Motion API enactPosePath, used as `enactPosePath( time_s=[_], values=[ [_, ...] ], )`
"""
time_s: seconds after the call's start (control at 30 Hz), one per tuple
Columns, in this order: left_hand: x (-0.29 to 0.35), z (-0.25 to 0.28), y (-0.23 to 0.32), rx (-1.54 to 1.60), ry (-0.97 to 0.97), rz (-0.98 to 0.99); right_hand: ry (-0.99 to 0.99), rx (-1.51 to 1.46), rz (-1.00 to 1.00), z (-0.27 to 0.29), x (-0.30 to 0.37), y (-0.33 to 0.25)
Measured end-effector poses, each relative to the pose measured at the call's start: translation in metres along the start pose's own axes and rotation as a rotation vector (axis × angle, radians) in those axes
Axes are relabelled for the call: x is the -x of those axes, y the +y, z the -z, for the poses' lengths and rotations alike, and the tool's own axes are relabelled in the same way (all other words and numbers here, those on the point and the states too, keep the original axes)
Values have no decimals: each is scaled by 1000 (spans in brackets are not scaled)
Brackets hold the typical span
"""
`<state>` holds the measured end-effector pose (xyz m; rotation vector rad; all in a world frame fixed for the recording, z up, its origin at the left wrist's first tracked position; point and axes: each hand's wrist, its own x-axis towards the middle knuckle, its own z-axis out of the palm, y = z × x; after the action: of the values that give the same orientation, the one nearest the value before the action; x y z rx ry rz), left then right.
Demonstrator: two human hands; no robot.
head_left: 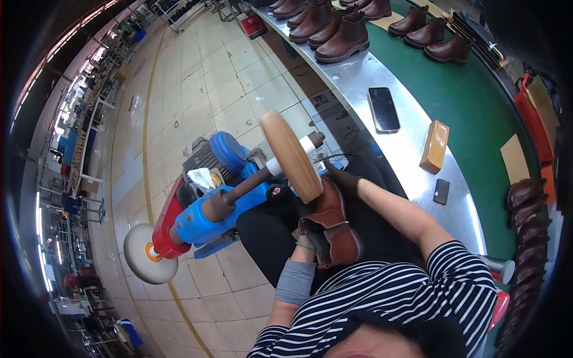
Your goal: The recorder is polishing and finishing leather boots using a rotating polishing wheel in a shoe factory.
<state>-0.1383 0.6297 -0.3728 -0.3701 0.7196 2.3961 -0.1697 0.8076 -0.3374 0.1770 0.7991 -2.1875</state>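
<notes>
A brown boot (332, 216) is held at the near edge of a tan wheel (290, 156). Its toe end is clasped by the gloved right hand (344, 178); its left side is gripped by the left hand (305, 210), which is partly hidden. On the counter (407, 156) to the right, a phone (384, 110) and a yellow block (434, 147) are laid, with other boots (343, 39) lined up farther off.

No lettering, numbers or signs can be read anywhere here.
</notes>
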Motion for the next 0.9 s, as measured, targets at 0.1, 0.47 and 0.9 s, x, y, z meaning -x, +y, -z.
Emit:
enactPosePath(
  time_s=[0.1, 0.47, 0.9],
  values=[
    [-7, 2, -6, 7, -14, 42, -17, -76, 206, 11, 14, -9],
    [8, 15, -5, -3, 50, 54, 59, -106, 76, 6, -3, -2],
    [-2, -1, -23, -2, 0, 155, 78, 124, 188, -12, -5, -1]
  ],
)
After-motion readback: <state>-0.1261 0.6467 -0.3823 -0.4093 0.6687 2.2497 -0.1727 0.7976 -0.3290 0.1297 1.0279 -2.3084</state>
